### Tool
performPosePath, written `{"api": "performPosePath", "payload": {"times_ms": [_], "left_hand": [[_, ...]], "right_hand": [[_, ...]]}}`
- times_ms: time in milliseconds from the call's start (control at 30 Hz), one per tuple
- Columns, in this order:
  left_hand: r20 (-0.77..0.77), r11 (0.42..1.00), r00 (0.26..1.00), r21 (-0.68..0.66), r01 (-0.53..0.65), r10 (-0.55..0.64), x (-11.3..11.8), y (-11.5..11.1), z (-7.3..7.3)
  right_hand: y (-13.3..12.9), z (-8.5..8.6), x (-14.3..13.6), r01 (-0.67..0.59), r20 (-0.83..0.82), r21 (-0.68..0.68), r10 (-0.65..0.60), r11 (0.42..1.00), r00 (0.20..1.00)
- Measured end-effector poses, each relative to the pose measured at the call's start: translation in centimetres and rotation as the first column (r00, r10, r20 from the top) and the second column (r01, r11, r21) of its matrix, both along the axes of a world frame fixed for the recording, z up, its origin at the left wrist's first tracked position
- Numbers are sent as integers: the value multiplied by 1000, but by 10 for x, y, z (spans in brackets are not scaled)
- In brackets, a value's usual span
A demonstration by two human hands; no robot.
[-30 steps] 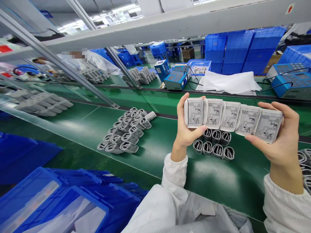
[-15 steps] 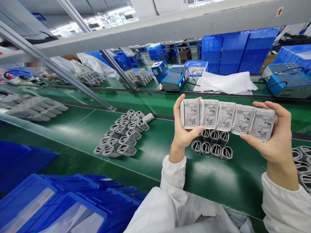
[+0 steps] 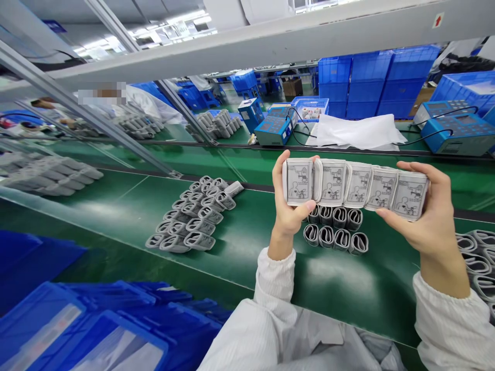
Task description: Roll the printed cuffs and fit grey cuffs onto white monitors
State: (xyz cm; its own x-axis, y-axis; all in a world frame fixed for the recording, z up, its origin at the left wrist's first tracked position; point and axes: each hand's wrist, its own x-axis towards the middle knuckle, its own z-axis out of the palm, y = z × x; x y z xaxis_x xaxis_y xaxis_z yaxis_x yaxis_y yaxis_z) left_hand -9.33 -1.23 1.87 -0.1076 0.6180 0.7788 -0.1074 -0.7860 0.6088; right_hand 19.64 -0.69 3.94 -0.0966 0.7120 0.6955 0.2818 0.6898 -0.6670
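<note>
Above the green bench, a row of several grey rolled cuffs (image 3: 358,184), printed with arm and body drawings, is squeezed end to end between my two hands. My left hand (image 3: 288,208) closes round the left end, thumb in front. At the other end my right hand (image 3: 435,219) grips the last cuff, thumb below and fingers over the top. The prints face me. Just below the held row, two short rows of rolled cuffs (image 3: 342,238) stand on end on the bench; the held row partly hides the back one.
Left on the green bench (image 3: 247,257) lies a block of grey cuffs (image 3: 193,216); more cuffs (image 3: 479,263) stand at the right edge. Blue devices (image 3: 273,126) with cables and white sheets (image 3: 353,131) are behind. Blue bins (image 3: 127,330) fill the lower left. A metal beam (image 3: 247,44) crosses above.
My right hand has moved slightly left and up, and the held row of cuffs looks straighter and tighter. A person at the far left has shifted. The view has turned slightly.
</note>
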Motion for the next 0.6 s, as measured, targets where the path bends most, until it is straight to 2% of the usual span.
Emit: {"api": "performPosePath", "payload": {"times_ms": [233, 467, 600], "left_hand": [[74, 989, 996, -137, 62, -52, -2, -5, 3], [109, 993, 993, -106, 52, -40, 0, -3, 5], [142, 994, 990, -112, 13, 3, -2, -4, 7]], "right_hand": [[1, 0, 2, -7, 16, -19, 7, 1000, 1000], [-5, 4, -3, 1, -7, -46, -1, 999, 1000], [-10, 7, -7, -58, -56, -50, 55, 997, 997]]}}
